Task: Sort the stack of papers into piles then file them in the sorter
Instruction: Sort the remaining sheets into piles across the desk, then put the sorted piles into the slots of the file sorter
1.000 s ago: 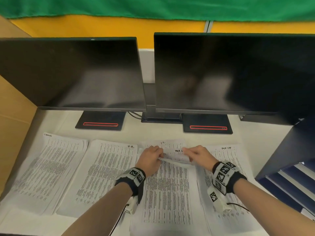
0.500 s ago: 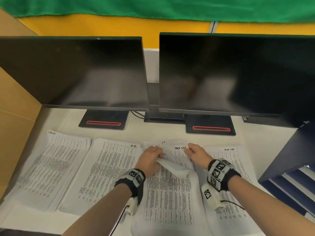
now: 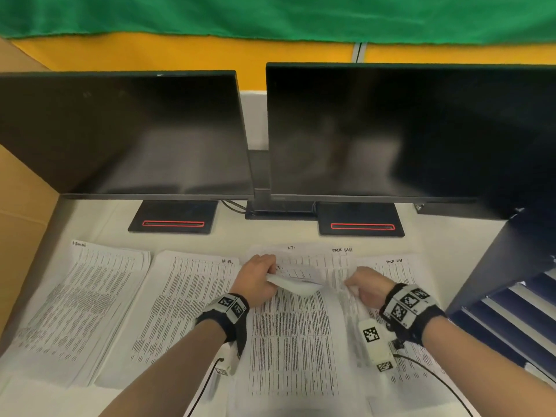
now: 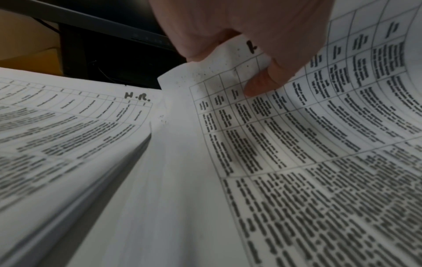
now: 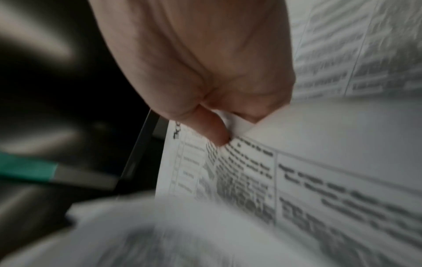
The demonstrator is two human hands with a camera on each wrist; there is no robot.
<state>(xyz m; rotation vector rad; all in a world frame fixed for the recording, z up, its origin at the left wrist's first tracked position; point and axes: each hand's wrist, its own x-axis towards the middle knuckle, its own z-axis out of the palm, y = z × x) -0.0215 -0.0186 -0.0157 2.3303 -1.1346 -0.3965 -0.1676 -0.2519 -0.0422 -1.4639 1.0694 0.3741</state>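
Note:
Four piles of printed sheets lie in a row on the desk: a far-left pile [image 3: 78,296], the pile marked H.R. [image 3: 186,302] [image 4: 91,117], the centre pile [image 3: 291,341] and the right pile marked task list [image 3: 403,266]. My left hand [image 3: 269,273] [image 4: 251,72] pinches the top left corner of a curled-up sheet [image 3: 296,285] [image 4: 297,126] over the centre pile. To its right, my right hand [image 3: 350,285] [image 5: 228,130] pinches the top of another sheet [image 5: 251,180], blurred by motion, between the centre and right piles. The dark blue sorter [image 3: 511,311] stands at the right.
Two dark monitors [image 3: 126,133] [image 3: 391,130] on black stands [image 3: 174,216] close off the back of the desk. A cardboard wall [image 3: 18,206] borders the left. A strip of bare desk [image 3: 270,236] runs between the stands and the papers. Wrist-camera cables trail over the near sheets.
My right hand has moved right and a little nearer, drawing a sheet away from the left hand. The left hand stays put, with the sheet's top curling higher.

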